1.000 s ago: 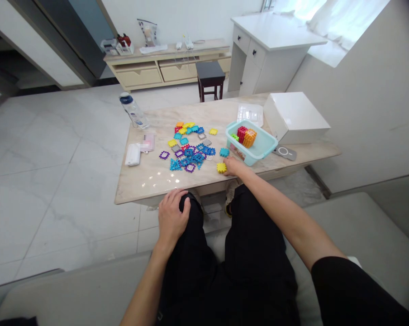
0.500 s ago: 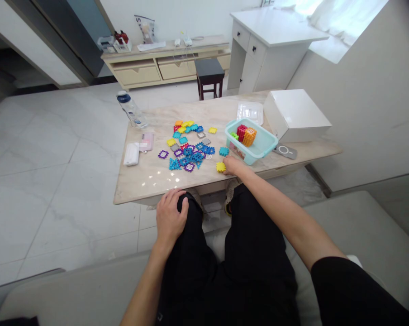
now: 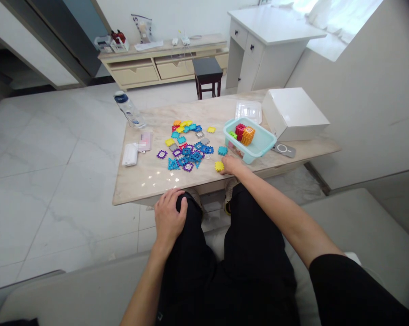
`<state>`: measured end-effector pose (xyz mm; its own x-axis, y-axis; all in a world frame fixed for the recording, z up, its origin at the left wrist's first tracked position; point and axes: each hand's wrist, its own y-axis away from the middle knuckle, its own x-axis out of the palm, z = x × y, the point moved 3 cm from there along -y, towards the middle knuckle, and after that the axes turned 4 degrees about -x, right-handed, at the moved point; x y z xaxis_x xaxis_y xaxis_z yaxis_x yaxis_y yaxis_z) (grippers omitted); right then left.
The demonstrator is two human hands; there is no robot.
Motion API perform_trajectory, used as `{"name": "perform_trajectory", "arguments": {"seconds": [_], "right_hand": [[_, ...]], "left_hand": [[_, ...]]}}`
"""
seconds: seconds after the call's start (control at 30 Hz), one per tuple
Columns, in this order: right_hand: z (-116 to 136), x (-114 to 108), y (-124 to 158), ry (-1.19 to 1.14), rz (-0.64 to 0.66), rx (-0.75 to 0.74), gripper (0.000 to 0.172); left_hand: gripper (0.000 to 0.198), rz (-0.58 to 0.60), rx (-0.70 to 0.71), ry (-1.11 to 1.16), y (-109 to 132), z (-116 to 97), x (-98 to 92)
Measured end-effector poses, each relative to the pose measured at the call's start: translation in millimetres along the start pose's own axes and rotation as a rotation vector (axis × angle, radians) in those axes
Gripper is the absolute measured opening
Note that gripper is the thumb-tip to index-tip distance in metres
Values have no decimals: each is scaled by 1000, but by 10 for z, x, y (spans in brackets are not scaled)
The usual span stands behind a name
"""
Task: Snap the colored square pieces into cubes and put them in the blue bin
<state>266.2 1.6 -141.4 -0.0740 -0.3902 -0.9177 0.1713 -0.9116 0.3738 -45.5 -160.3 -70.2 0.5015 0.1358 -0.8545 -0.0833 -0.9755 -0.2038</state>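
Note:
On the table's near edge my right hand has its fingers closed at the right side of a yellow square building tile with notched edges; the fingertips are partly hidden. Just beyond it lies a teal tile. My left hand rests open on my left knee, holding nothing. A loose pile of blue and purple tiles spreads over the middle of the table, with yellow, orange, red and grey ones behind. To the right, a light-blue basket holds red tiles, orange tiles and green ones.
A water bottle stands at the table's far left, near a white packet and a pink packet. Behind the basket are a clear plastic lid and a white box. A grey phone-like device lies beside the basket.
The whole view has shifted slightly to the left. My right hand stays at the yellow tile and my left hand stays on my knee.

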Motion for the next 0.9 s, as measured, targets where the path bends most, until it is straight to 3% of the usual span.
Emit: {"name": "perform_trajectory", "arguments": {"seconds": [0.5,0.9], "right_hand": [[3,-26,33,13,8,22,56],[-3,-75,67,22,-3,13,61]], "left_hand": [[30,0,11,-1,-10,-17,-4],[30,11,-4,13,-3,-66,-30]]}}
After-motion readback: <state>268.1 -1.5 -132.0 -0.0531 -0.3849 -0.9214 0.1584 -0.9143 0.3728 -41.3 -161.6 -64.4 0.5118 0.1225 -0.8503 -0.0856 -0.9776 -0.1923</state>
